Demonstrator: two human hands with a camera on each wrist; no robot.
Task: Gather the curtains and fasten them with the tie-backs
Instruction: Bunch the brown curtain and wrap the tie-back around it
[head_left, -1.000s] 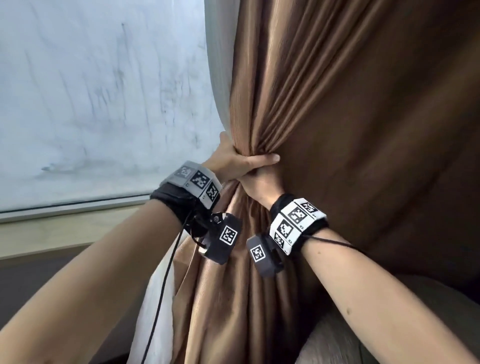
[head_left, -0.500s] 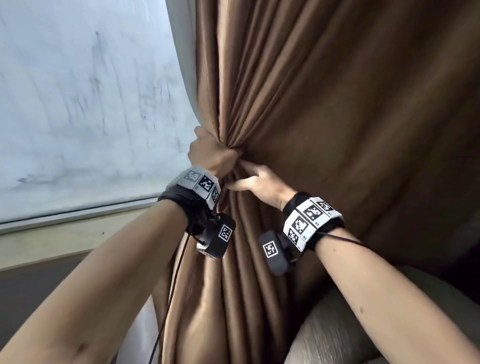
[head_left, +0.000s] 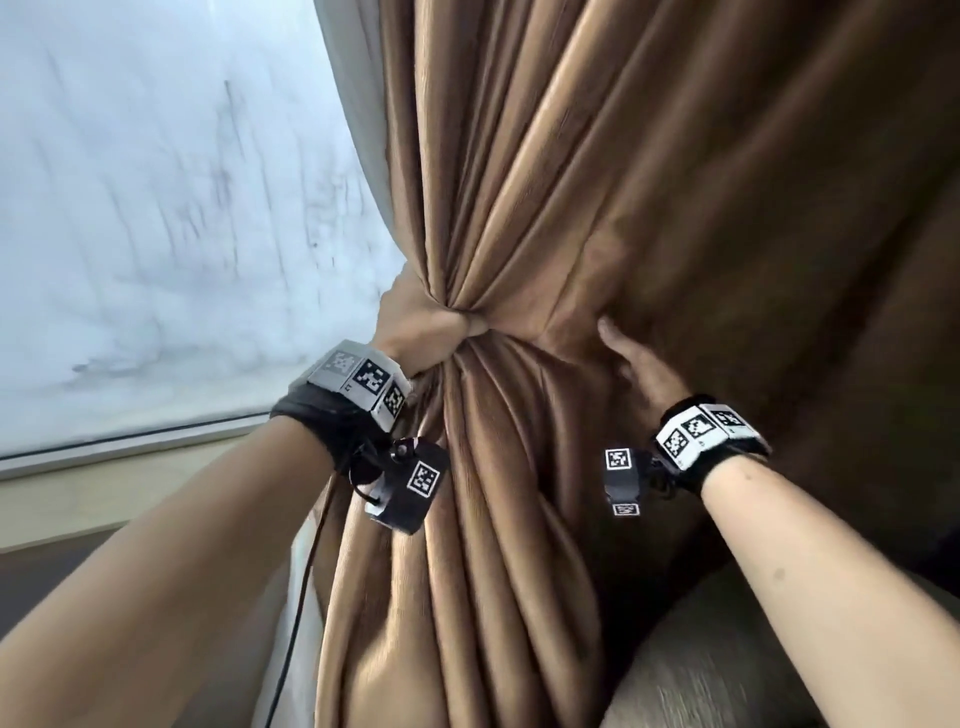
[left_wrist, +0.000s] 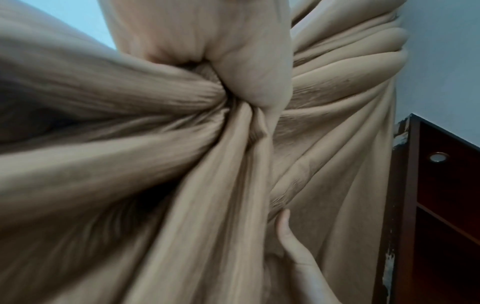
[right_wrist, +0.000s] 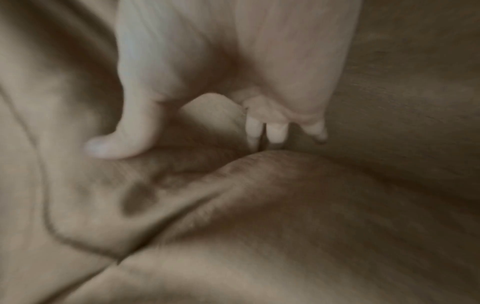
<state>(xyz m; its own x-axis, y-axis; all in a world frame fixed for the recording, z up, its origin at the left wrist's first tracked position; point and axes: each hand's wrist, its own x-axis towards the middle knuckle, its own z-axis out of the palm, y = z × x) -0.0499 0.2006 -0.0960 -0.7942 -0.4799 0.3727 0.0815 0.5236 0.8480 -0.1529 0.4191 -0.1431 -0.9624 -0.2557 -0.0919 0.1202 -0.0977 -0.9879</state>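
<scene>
One brown curtain (head_left: 649, 218) fills most of the head view, hanging with its long axis vertical, top out of frame above and lower folds dropping out of frame below. Its pleats run downward and converge at a pinched waist at mid-height, then fan out again beneath, so the cloth forms an hourglass shape. To its left is the frosted window (head_left: 156, 234), with a pale sill (head_left: 130, 483) running below the glass. A grey lining edge (head_left: 348, 104) shows along the curtain's left margin. At the lower right a grey upholstered surface (head_left: 727, 665) is partly in view. In the left wrist view a dark wooden shelf unit (left_wrist: 441, 205) stands just right of the curtain's edge.

The left hand (head_left: 426, 332) is wrapped tightly around the gathered waist of the curtain, fingers curled round the bunched folds; the left wrist view shows the cloth radiating from that fist (left_wrist: 233, 61). The right hand (head_left: 639, 364) lies to the right of the gather, apart from the left hand, with fingers extended and pressed flat against the loose cloth. In the blurred right wrist view its thumb (right_wrist: 124, 139) is spread wide from the fingertips (right_wrist: 275, 131), which touch a fold and grip nothing.

Each wrist carries a band with black-and-white markers (head_left: 363, 384) and a small camera; a black cable (head_left: 306, 571) hangs from the left one.
</scene>
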